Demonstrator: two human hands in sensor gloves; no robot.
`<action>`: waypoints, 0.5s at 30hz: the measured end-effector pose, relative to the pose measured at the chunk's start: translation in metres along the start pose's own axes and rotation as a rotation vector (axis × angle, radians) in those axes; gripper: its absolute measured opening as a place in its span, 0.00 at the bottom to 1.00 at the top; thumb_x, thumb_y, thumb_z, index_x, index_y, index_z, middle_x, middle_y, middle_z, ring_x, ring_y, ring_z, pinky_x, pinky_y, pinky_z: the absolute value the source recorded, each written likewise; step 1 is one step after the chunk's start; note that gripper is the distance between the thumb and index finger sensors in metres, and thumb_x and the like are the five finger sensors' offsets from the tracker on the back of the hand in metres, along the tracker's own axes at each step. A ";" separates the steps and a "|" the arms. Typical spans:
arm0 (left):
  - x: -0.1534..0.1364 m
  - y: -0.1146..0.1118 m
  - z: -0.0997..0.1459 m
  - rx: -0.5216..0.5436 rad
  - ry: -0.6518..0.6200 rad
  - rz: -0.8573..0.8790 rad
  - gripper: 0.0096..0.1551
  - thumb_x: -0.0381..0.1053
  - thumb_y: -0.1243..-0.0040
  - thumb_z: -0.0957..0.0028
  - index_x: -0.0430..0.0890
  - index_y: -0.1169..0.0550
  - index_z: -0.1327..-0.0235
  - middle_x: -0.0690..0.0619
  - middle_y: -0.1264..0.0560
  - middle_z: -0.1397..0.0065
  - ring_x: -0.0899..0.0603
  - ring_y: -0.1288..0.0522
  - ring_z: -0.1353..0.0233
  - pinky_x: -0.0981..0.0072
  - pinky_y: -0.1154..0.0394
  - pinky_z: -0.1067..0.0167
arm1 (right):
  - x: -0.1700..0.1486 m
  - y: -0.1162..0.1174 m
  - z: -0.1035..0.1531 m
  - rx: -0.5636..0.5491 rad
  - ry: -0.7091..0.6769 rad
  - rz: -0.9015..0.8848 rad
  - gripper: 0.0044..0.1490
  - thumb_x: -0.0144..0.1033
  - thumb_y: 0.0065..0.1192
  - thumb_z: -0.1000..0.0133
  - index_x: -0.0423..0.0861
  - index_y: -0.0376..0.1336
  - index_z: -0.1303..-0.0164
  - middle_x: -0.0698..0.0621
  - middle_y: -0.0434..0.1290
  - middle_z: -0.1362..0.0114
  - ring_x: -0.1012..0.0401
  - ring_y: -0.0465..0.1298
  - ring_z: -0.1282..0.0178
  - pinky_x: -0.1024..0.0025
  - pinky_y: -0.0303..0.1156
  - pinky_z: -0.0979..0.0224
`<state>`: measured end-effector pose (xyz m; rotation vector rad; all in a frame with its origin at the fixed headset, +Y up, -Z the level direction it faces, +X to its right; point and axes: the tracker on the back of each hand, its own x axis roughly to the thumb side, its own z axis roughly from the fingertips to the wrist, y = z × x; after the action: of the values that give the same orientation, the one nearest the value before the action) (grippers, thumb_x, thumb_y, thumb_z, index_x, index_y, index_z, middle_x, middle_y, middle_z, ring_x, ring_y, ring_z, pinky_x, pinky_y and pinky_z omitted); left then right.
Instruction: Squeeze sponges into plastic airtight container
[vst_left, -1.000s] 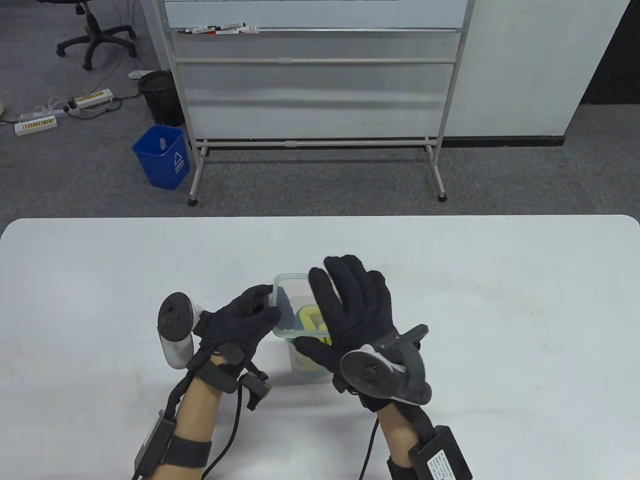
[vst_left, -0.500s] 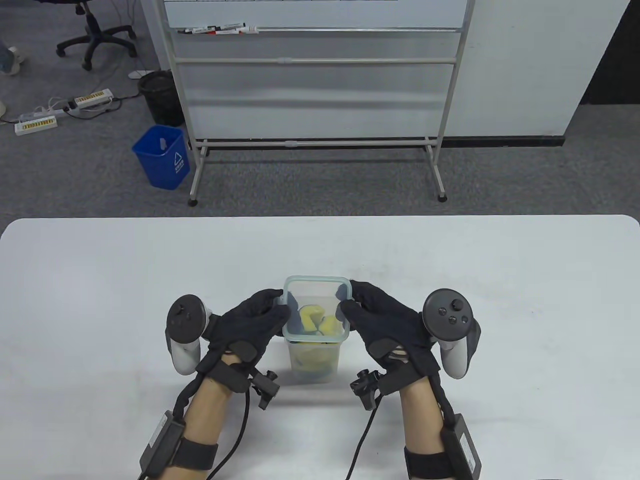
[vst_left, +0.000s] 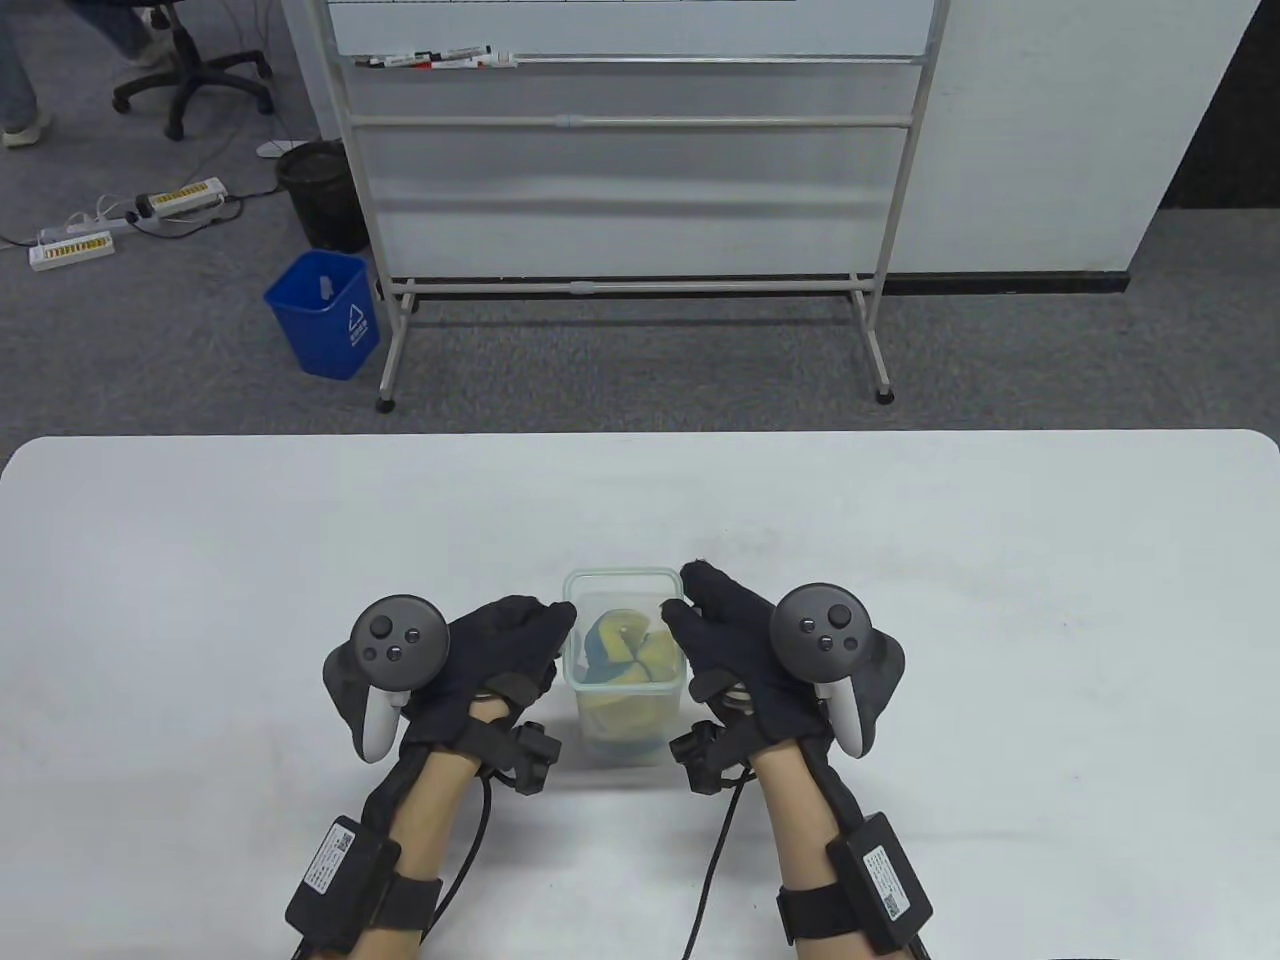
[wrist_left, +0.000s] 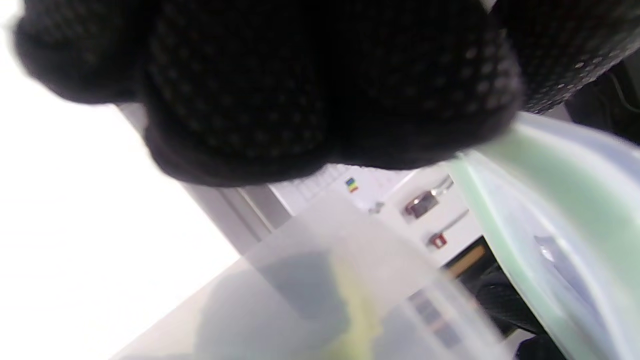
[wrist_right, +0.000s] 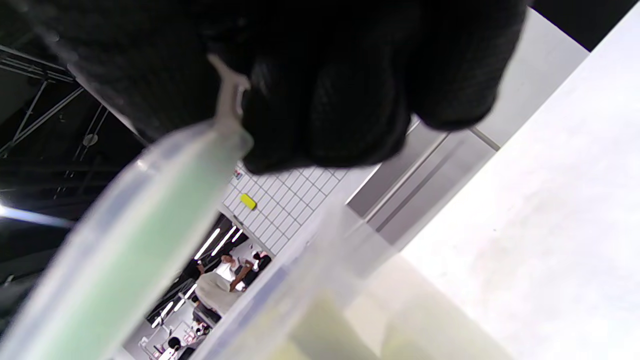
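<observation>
A clear plastic container (vst_left: 622, 715) stands on the white table near its front edge, with yellow and blue sponges (vst_left: 625, 650) packed inside. Its clear lid with a green seal (vst_left: 620, 576) lies level on top. My left hand (vst_left: 545, 625) curls its fingers over the lid's left edge, and my right hand (vst_left: 685, 600) does the same on the right edge. In the left wrist view, gloved fingers (wrist_left: 300, 90) sit on the lid rim (wrist_left: 550, 200) above the container wall (wrist_left: 350, 280). In the right wrist view, fingers (wrist_right: 325, 90) grip a clear flap of the lid (wrist_right: 150, 215).
The table (vst_left: 1000, 600) stretches wide on both sides of the container. Beyond its far edge stand a whiteboard frame (vst_left: 630, 290), a blue bin (vst_left: 325, 325), a black bin (vst_left: 320, 195) and an office chair (vst_left: 190, 80); a person's legs (vst_left: 20, 70) show at the top left.
One second ago my right hand lay flat over a tilted lid. It has moved to the lid's right edge, the lid now lies level, and both hands have rolled inward over its edges.
</observation>
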<state>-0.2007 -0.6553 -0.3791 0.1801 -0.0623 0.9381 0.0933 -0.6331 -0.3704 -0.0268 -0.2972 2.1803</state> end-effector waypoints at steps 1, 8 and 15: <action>-0.001 -0.001 -0.001 0.000 0.005 -0.004 0.26 0.71 0.35 0.55 0.48 0.12 0.69 0.59 0.12 0.79 0.50 0.12 0.72 0.57 0.14 0.66 | -0.002 0.002 -0.001 -0.002 0.000 -0.003 0.38 0.50 0.76 0.52 0.43 0.73 0.34 0.53 0.85 0.52 0.57 0.84 0.55 0.53 0.77 0.39; 0.000 -0.006 -0.006 -0.002 0.016 -0.103 0.27 0.71 0.36 0.55 0.48 0.11 0.69 0.59 0.12 0.80 0.51 0.12 0.73 0.58 0.14 0.68 | -0.007 0.004 -0.004 -0.019 0.022 0.001 0.39 0.50 0.76 0.53 0.43 0.73 0.35 0.53 0.85 0.53 0.58 0.85 0.57 0.53 0.78 0.40; -0.002 -0.008 -0.008 -0.024 0.046 -0.120 0.27 0.71 0.36 0.55 0.48 0.11 0.69 0.58 0.11 0.79 0.50 0.12 0.73 0.58 0.14 0.67 | -0.014 0.008 -0.006 0.031 0.061 0.007 0.39 0.51 0.76 0.52 0.43 0.72 0.34 0.54 0.85 0.53 0.58 0.84 0.56 0.53 0.77 0.39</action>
<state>-0.1955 -0.6606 -0.3879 0.1390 -0.0200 0.8213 0.0959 -0.6478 -0.3792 -0.0769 -0.2293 2.1859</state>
